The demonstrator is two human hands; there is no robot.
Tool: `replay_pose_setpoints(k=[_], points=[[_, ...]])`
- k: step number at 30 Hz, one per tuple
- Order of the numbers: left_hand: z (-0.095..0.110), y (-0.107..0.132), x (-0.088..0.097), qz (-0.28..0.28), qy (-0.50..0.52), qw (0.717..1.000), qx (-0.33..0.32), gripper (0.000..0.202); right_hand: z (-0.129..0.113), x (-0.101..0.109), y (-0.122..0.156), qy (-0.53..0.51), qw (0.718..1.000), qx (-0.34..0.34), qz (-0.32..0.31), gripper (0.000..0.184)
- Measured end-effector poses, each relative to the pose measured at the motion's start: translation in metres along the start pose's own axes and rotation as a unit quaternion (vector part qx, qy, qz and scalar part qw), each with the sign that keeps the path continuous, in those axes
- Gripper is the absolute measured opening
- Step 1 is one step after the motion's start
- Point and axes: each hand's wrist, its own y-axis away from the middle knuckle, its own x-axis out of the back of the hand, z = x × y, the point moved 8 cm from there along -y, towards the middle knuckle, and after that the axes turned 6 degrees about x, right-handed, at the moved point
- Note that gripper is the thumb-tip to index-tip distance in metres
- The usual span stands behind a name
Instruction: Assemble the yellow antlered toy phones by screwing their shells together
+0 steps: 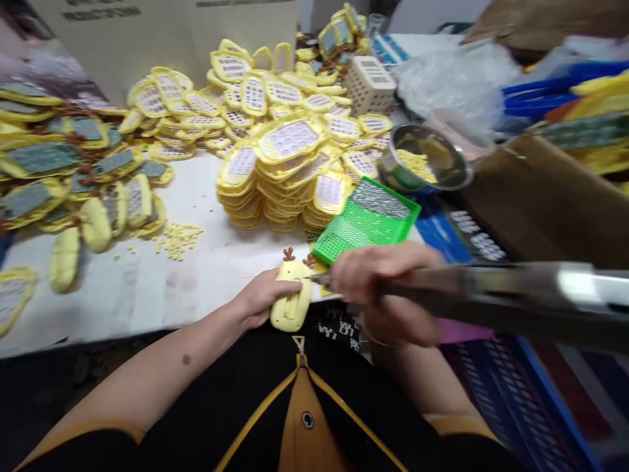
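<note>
My left hand [263, 295] is closed round a pale yellow plastic toy casing [291, 308] with small brown antlers, its thumb lying across the face. The casing is just over the table's front edge, back side up. In my right hand [383, 282] is a long dark and silver screwdriver [442, 288], apparently powered, blurred by motion. Its thin tip points left and reaches the upper right of the casing; whether it touches cannot be made out. Just beyond my right hand lies a green tray [334, 239] with many small metal screws [378, 200] at its far end.
Stacks of yellow casing halves with button pads [289, 141] rise behind the tray. More casings with grey boards [44, 157] crowd the left. Small yellow pieces [179, 240] are scattered on the white tabletop [196, 282]. A metal bowl [447, 174] and cardboard [555, 203] are at right.
</note>
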Motion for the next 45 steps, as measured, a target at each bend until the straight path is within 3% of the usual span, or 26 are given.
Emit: replay_pose_setpoints(k=[3,6,8,14,22,33,37,41,45], points=[[0.001,0.002,0.003,-0.003,0.09,0.996,-0.005,0.035,-0.021,0.046,0.0,0.09,0.992,0.058,0.066,0.015],[0.008,0.005,0.007,0.014,0.152,0.988,-0.035,0.038,-0.022,0.094,0.008,0.182,0.966,0.093,0.156,0.016],[0.01,0.007,0.008,0.022,0.152,0.987,-0.041,0.043,-0.023,0.113,0.016,0.207,0.951,0.12,0.196,0.019],[0.014,0.003,0.008,0.02,0.07,0.997,-0.022,0.067,-0.015,0.133,0.023,0.239,0.943,0.086,0.215,0.017],[0.014,0.003,0.007,0.037,0.079,0.996,-0.014,0.065,-0.003,0.141,0.024,0.262,0.94,0.047,0.212,0.02],[0.014,0.002,0.006,0.035,0.058,0.998,-0.008,0.06,0.004,0.141,0.023,0.206,0.959,0.047,0.188,0.017],[0.012,0.003,0.006,0.035,0.086,0.996,-0.014,0.051,-0.008,0.13,0.019,0.207,0.955,0.059,0.202,0.014],[0.012,0.002,0.008,0.047,0.149,0.986,-0.05,0.053,-0.026,0.09,0.014,0.166,0.963,0.083,0.198,0.013],[0.011,0.002,0.009,0.056,0.178,0.98,-0.075,0.051,-0.02,0.029,0.014,0.076,0.992,0.033,0.099,0.015]])
